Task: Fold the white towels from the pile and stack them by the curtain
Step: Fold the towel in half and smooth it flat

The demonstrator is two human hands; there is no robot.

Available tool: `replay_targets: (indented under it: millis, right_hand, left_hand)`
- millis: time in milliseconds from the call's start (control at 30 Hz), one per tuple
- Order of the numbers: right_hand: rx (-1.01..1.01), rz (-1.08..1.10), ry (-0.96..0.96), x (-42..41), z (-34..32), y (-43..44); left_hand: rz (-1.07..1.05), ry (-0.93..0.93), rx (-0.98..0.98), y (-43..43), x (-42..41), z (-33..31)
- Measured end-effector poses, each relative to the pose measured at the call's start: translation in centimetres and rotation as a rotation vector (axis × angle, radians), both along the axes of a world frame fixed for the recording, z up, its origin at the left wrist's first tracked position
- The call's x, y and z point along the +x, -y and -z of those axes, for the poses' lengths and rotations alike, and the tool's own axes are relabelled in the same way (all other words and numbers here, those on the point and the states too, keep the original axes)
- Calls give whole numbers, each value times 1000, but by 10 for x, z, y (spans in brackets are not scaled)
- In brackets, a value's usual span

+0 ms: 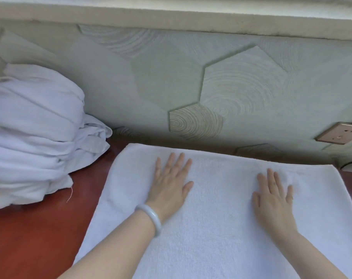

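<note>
A white towel (pixel 221 208) lies spread flat on the red-brown table (pixel 36 238), its far edge against the wall. My left hand (pixel 171 184) rests palm down on the towel's left part, fingers spread, a pale bangle on the wrist. On the towel's right part my right hand (pixel 273 198) lies flat too, fingers apart. Neither hand grips the cloth. A heap of crumpled white towels (pixel 34 133) sits at the table's left, apart from the flat towel.
A pale green wall (pixel 191 77) with hexagon and ring patterns rises right behind the table. A gold-coloured wall socket (pixel 338 133) sits at the right, just above the towel's far right corner. No curtain shows in this view.
</note>
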State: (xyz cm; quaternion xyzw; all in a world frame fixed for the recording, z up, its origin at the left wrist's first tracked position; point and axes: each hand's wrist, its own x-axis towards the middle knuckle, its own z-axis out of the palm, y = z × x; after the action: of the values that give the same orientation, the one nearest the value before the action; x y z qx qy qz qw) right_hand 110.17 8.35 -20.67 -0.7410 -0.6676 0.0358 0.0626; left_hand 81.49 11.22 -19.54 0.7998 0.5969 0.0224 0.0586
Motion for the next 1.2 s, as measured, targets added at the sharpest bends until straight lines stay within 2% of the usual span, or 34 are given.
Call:
replay_targets:
  millis: [100,200,367,500,567,667,767,833,900,1000,1067,1200]
  right_hand:
    - [91,-229,-19,-76,-4,-13]
    - [4,-256,-42,-121,9,-19]
    - [-1,-261,14,-120,17,-16]
    - [-21,-244,15,-123,14,-16]
    - [-33,-240,17,-122,13,-16]
    - [-40,-240,13,-123,12,-17]
    - [-47,-237,17,-123,11,-17]
    - [-49,-236,18,-123,11,-16]
    - [-57,-233,13,-123,11,-16]
    - [-80,-229,19,-124,8,-15]
    - [-98,-229,18,-124,6,-15]
    - [-107,-223,16,-127,2,-15]
  left_hand:
    - [92,2,-86,-5,18,10]
    - [76,-7,-86,-9,-9,13]
    - [-214,-45,-90,-37,-94,14]
    - [-465,79,-157,-50,-124,13]
    - [-508,84,-75,-42,-124,8]
    - [-284,105,59,10,-90,-1]
    - [-18,106,6,81,-67,6]
    - [-41,55,7,93,-90,15]
    - [-153,-5,35,90,-125,24]
    - [-388,30,4,86,-163,22]
    - [-457,69,42,95,-154,13]
    - [-80,90,51,135,-102,6]
